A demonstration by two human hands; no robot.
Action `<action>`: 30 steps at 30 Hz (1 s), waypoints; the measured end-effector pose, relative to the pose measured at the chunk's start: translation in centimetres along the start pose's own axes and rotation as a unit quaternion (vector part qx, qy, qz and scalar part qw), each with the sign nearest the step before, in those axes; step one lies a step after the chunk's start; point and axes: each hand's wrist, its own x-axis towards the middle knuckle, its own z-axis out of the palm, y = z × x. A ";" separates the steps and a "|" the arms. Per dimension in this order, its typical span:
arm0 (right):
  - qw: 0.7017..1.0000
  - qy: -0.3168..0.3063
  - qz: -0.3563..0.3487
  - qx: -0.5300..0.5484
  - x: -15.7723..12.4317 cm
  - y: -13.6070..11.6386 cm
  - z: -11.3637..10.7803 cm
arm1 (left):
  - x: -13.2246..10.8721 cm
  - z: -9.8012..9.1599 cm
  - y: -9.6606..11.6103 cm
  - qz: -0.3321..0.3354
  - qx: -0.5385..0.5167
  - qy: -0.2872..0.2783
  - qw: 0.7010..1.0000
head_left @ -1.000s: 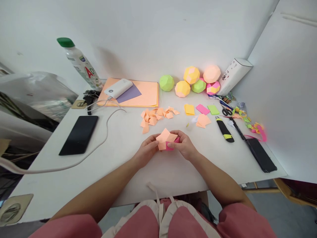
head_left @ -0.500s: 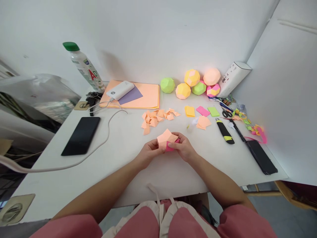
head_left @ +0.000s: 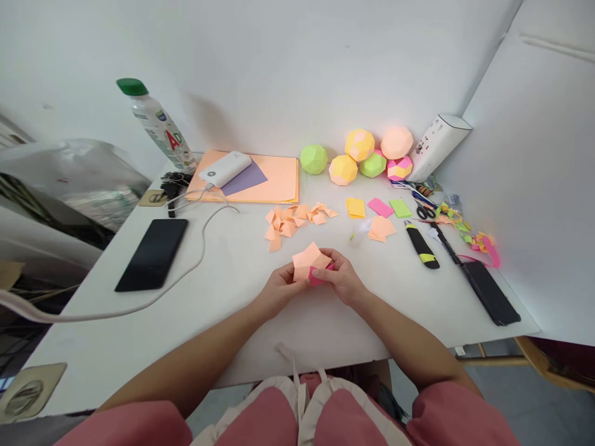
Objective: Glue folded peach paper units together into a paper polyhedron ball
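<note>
Paper piece (head_left: 309, 263), peach with a pink unit tucked under its right side, sits just above the middle of the table (head_left: 232, 316), a little in from the near edge. It's held between both hands. The left hand (head_left: 279, 288) has thumb and fingers pressed on the peach flaps from the left. The right hand (head_left: 341, 279) pinches the pink part from the right, fingertips curled over the top. Both grips are closed on the paper, and the hands nearly meet around it.

Just beyond the hands, toward the far edge, lies a scatter of folded peach units (head_left: 288, 221). To its right are peach squares (head_left: 382, 227), with three small stacks behind them: yellow (head_left: 356, 207), pink (head_left: 380, 206) and green (head_left: 400, 207). Along the far edge is a cluster of paper balls (head_left: 360, 155), green, yellow, peach and pink, some touching. A white box (head_left: 439, 145) leans beside them at the far right corner.

On the right side a black and yellow utility knife (head_left: 422, 244) lies near the squares, scissors (head_left: 425, 210) sit behind it, and a dark phone (head_left: 490, 291) rests by the right edge. On the left, a black phone (head_left: 152, 253) lies flat near the left edge. A white cable (head_left: 199, 248) curves past it up to a power bank (head_left: 225, 169) resting on orange sheets (head_left: 274, 179). A green-capped bottle (head_left: 158, 127) stands at the far left corner.
</note>
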 end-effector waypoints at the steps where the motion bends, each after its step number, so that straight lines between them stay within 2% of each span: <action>1: 1.000 -0.004 -0.002 -0.002 0.0 0.0 0.0 | 0.0 0.0 0.0 0.000 -0.003 -0.002 1.000; 9: 0.999 -0.029 -0.006 -0.022 -0.3 -0.3 -0.1 | 0.0 0.1 0.3 -0.008 -0.001 0.005 1.000; 16: 1.000 -0.027 -0.013 0.004 -0.2 -0.3 -0.2 | 0.0 -0.1 -0.1 -0.003 0.017 0.007 1.000; 24: 0.999 -0.020 -0.016 -0.029 0.2 0.1 -0.2 | -0.1 -0.1 -0.1 -0.008 0.021 0.004 1.000; 26: 0.996 0.007 -0.058 -0.071 0.0 0.0 0.1 | 0.0 -0.2 -0.2 -0.009 0.012 0.007 1.000; 27: 0.988 0.034 -0.103 -0.106 -0.3 -0.1 0.2 | 0.0 -0.2 -0.2 -0.009 0.005 0.008 1.000; 28: 0.974 0.064 -0.162 -0.144 -0.8 -0.4 0.3 | 0.0 -0.2 -0.3 -0.009 -0.002 0.010 1.000; 30: 0.919 0.127 -0.308 -0.212 -2.7 -1.3 0.2 | 0.1 -0.1 -0.3 -0.008 -0.014 0.016 1.000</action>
